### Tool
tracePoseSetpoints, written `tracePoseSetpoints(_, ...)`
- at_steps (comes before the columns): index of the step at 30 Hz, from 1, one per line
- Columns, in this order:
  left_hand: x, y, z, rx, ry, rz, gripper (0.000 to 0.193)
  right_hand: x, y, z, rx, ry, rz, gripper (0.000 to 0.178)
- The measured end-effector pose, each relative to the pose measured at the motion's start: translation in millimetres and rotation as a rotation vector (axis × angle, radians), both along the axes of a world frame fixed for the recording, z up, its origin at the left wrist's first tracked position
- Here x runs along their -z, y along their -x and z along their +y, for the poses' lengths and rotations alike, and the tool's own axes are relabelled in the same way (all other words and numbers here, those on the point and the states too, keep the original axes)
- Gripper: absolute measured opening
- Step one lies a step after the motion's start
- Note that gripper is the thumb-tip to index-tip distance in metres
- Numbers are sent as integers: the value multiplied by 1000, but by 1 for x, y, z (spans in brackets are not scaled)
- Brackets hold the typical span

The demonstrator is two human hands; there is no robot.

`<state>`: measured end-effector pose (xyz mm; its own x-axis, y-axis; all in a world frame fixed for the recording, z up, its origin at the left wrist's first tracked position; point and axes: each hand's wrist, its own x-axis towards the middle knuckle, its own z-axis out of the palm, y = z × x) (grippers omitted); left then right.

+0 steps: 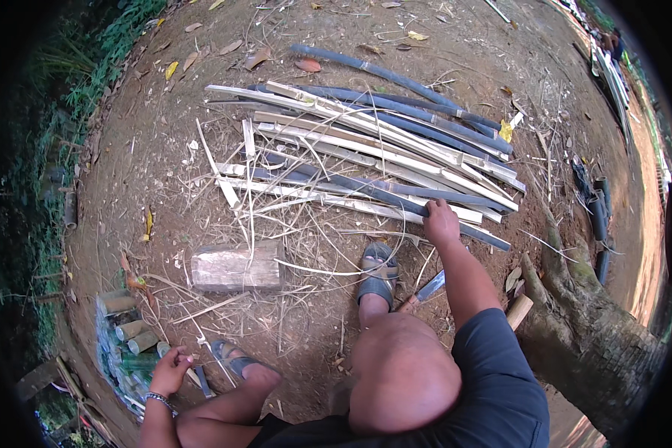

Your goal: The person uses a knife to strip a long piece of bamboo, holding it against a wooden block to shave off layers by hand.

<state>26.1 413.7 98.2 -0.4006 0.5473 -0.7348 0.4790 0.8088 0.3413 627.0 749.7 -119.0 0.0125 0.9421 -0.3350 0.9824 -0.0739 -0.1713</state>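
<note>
Split bamboo strips (336, 138) lie in a loose pile on the ground ahead, some pale side up and some dark. My right hand (442, 222) is closed on a dark bamboo strip (373, 196) at the pile's near right side. Low at the left, my left hand (170, 371) is held beside my knee with its fingers curled together; what it pinches, if anything, is too small to name. A knife with a wooden handle (408, 304) lies by my right sandal (378, 270), its blade partly behind my right forearm.
A squared wooden block (235, 269) rests among thin shavings. Cut bamboo lengths (133, 332) stand by blue sheeting at the left. Thick tree roots (575, 291) rise at the right. Another blade (203, 381) lies near my left sandal (234, 358).
</note>
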Motion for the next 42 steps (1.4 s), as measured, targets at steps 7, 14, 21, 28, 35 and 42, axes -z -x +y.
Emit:
tracePoseSetpoints(7, -3, 2, -1, -13, -38, -3, 41, -11, -14, -18, -55, -16, 78, 32)
tracePoseSetpoints(14, -17, 2, 3, -36, -190, -78, 41, -61, -52, -67, -28, -321, 7, 31)
tracePoseSetpoints(21, -48, -28, 8, -5, -362, -160, 43, -124, -80, -126, 62, -703, 27, 28)
tracePoseSetpoints(28, -108, -74, 29, 134, -657, -204, 48, -222, -39, -107, -28, -1054, 133, 27)
tracePoseSetpoints(35, -193, -79, 63, -682, -1405, -776, 97, -322, 64, -86, -324, -1274, 319, 23)
tracePoseSetpoints(42, -231, -41, 13, -1307, -1905, -983, 56, -378, 163, -82, -456, -1332, 463, 20)
